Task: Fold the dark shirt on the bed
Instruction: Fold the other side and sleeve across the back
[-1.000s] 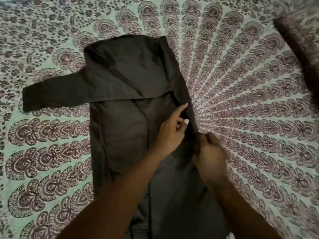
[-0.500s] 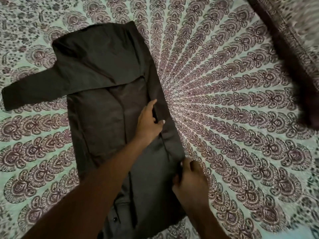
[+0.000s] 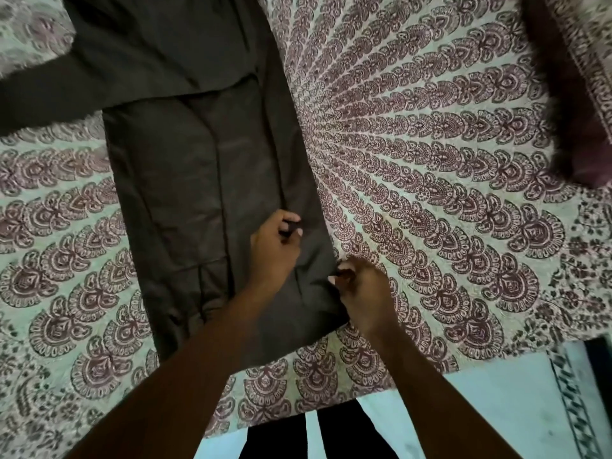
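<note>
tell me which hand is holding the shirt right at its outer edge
The right hand pinches the shirt at its right edge, beside the bedspread. The left hand grips a fold farther in.

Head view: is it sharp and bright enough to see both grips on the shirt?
Head view: dim, soft light; left hand and right hand read clearly pinching the dark shirt; shirt folds low-contrast; top-right corner blurred; wide-angle bend at edges.

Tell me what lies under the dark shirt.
The dark shirt lies flat on the patterned bedspread, which shows all round it. Whatever is directly beneath the cloth is covered.
</note>
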Available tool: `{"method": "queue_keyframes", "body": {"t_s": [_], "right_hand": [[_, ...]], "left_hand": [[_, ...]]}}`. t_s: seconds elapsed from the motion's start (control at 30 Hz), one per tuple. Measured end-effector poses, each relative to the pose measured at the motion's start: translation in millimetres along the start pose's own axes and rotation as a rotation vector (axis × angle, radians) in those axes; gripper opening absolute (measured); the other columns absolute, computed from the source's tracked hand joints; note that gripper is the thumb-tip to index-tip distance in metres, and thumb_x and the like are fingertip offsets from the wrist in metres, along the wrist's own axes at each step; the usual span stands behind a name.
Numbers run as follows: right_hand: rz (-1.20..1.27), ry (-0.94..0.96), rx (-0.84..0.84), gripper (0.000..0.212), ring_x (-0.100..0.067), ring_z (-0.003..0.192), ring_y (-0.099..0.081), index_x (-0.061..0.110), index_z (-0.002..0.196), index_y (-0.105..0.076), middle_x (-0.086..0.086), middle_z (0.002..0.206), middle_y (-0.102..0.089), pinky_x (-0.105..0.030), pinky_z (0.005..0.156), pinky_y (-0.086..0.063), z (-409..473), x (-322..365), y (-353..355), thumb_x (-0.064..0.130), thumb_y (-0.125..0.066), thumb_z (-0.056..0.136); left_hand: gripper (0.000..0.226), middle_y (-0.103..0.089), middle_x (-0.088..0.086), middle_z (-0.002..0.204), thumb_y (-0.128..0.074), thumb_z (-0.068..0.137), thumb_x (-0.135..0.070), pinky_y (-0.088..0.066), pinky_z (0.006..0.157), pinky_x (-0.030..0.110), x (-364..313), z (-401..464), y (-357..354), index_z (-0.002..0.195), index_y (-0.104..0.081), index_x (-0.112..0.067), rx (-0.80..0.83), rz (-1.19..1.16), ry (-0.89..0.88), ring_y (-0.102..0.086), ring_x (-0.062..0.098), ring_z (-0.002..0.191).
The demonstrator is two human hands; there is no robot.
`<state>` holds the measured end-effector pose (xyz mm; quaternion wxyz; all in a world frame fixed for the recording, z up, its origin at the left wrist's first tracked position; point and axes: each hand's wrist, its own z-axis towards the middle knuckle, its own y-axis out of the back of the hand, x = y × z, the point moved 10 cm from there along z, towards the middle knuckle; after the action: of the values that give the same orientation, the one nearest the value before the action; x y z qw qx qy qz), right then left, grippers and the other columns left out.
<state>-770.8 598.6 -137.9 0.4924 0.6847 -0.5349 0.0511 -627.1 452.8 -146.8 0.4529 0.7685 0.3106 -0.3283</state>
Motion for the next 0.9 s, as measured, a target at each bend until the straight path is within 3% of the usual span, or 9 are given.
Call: {"method": "queue_keyframes", "body": {"t_s": [0.13, 0.27, 0.33, 0.4, 0.53, 0.6, 0.67, 0.77, 0.9], "right_hand": [[-0.026, -0.016, 0.009, 0.010, -0.018, 0.071, -0.065, 0.014, 0.081, -0.072, -0.004, 0.081, -0.074, -0.028, 0.068, -0.050, -4.8, -5.7, 0.3, 0.013, -0.072, 0.090], [-0.081, -0.050, 0.001, 0.009, -0.017, 0.073, -0.065, 0.016, 0.081, -0.068, 0.000, 0.080, -0.071, -0.023, 0.066, -0.044, -9.0, -10.3, -3.0, 0.015, -0.072, 0.090], [-0.087, -0.041, 0.004, 0.009, -0.019, 0.075, -0.068, 0.018, 0.081, -0.067, 0.000, 0.082, -0.072, -0.028, 0.070, -0.053, -11.1, -12.3, -8.3, 0.016, -0.072, 0.088], [-0.109, -0.017, -0.021, 0.009, -0.020, 0.079, -0.067, 0.020, 0.084, -0.065, -0.001, 0.087, -0.069, -0.037, 0.075, -0.058, -14.8, -9.7, -9.0, 0.015, -0.072, 0.087], [-0.262, 0.153, -0.165, 0.034, -0.032, 0.107, -0.058, 0.014, 0.113, -0.064, -0.012, 0.116, -0.058, -0.046, 0.089, -0.053, -24.0, 14.0, 4.3, 0.008, -0.072, 0.081], [-0.344, 0.262, -0.157, 0.049, -0.033, 0.122, -0.051, 0.013, 0.127, -0.060, -0.012, 0.132, -0.053, -0.051, 0.100, -0.048, -26.3, 29.8, 1.0, 0.010, -0.074, 0.080], [-0.444, 0.364, -0.075, 0.058, -0.031, 0.132, -0.045, 0.014, 0.137, -0.054, -0.009, 0.143, -0.047, -0.054, 0.107, -0.042, -26.4, 38.6, -13.3, 0.018, -0.074, 0.083], [-0.586, 0.432, 0.040, 0.055, -0.027, 0.134, -0.042, 0.018, 0.140, -0.049, -0.004, 0.148, -0.042, -0.056, 0.104, -0.038, -26.5, 30.2, -31.5, 0.029, -0.067, 0.089], [-0.633, 0.420, -0.023, 0.045, -0.027, 0.129, -0.044, 0.021, 0.135, -0.054, -0.002, 0.145, -0.046, -0.052, 0.097, -0.037, -27.8, 16.1, -18.9, 0.033, -0.061, 0.092]], "left_hand": [[0.052, -0.063, 0.002, 0.112, -0.079, 0.084, -0.007, -0.055, 0.075, 0.022, 7.3, -22.8, -7.7, 0.133, -0.059, -0.010, 0.091, 0.042, 0.103, -0.063, 0.015, 0.071], [0.067, -0.054, 0.006, 0.132, -0.078, 0.084, -0.006, -0.043, 0.085, 0.010, 7.4, -44.2, -1.9, 0.145, -0.050, -0.010, 0.070, 0.186, 0.037, -0.063, 0.028, 0.099], [0.070, -0.049, 0.005, 0.134, -0.077, 0.084, -0.007, -0.051, 0.098, 0.028, 11.8, -49.1, -2.5, 0.147, -0.047, -0.013, 0.069, 0.242, 0.017, -0.063, 0.034, 0.105], [0.073, -0.045, 0.005, 0.136, -0.077, 0.084, -0.007, -0.054, 0.099, 0.046, 13.6, -51.8, -4.6, 0.148, -0.043, -0.016, 0.086, 0.293, -0.010, -0.063, 0.038, 0.105], [0.073, -0.032, 0.008, 0.143, -0.078, 0.084, -0.019, -0.054, 0.097, 0.047, -6.9, -60.9, -0.9, 0.148, -0.041, -0.019, 0.065, 0.552, -0.178, -0.051, 0.032, 0.119], [0.069, -0.030, 0.005, 0.153, -0.074, 0.086, -0.030, -0.048, 0.096, 0.050, -24.5, -61.2, 2.0, 0.147, -0.043, -0.023, 0.022, 0.737, -0.341, -0.042, 0.031, 0.128], [0.069, -0.025, -0.003, 0.164, -0.068, 0.088, -0.036, -0.041, 0.099, 0.052, -25.6, -55.2, -7.2, 0.150, -0.042, -0.028, 0.098, 0.835, -0.465, -0.035, 0.028, 0.141], [0.082, -0.011, -0.009, 0.171, -0.064, 0.086, -0.051, -0.030, 0.108, 0.060, -2.9, -47.8, -21.5, 0.158, -0.028, -0.034, 0.285, 0.918, -0.481, -0.016, 0.023, 0.156], [0.110, 0.018, -0.009, 0.170, -0.061, 0.077, -0.073, -0.019, 0.113, 0.068, 13.5, -53.3, -31.9, 0.161, 0.000, -0.039, 0.448, 0.999, -0.418, 0.008, 0.026, 0.158]]}}
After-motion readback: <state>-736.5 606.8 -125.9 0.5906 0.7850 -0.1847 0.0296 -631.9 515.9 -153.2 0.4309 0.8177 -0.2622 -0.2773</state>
